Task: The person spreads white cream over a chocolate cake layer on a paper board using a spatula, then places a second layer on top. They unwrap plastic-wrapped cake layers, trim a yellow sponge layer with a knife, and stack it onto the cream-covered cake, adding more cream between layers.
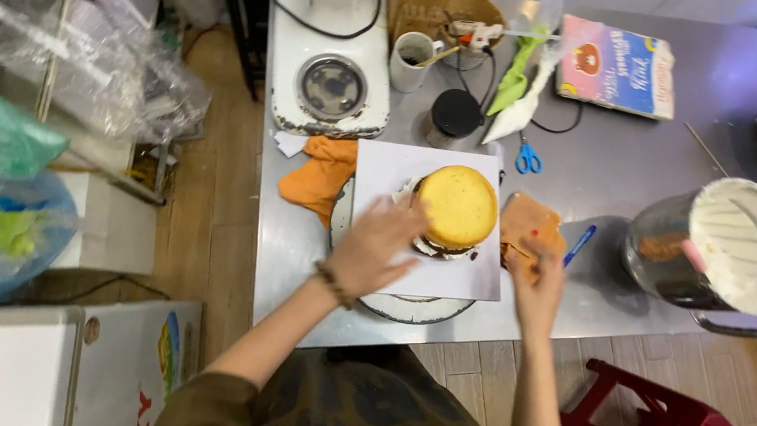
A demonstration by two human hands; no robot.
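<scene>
Sponge cake (pixel 457 204), round and yellow, sits on a white square board (pixel 433 235) atop a turntable (pixel 414 307) near the front edge of the steel table (pixel 612 156). The person's left hand (pixel 373 244) rests against the cake's left side with fingers spread, steadying it. The right hand (pixel 534 264) is closed around a flat orange-brown scraper (pixel 526 220) just right of the cake, though how the fingers pinch it is hard to tell from this angle. A metal mixing bowl (pixel 719 255) of white cream stands well to the right, with a pink spatula (pixel 694 254) in it. An orange cloth (pixel 322 176) lies beside the board, and blue scissors (pixel 527 159), a blue pen (pixel 581 244) and a stand mixer (pixel 327 49) sit further back. The cake looks to overhang a darker layer beneath, so a firm sideways push from either hand could slide the top layer off centre or tear the soft crumb. The board reaches past the turntable's rim, and leaning on its corner might tip it. The bowl stands close to the table's front edge, where an elbow could knock it.
</scene>
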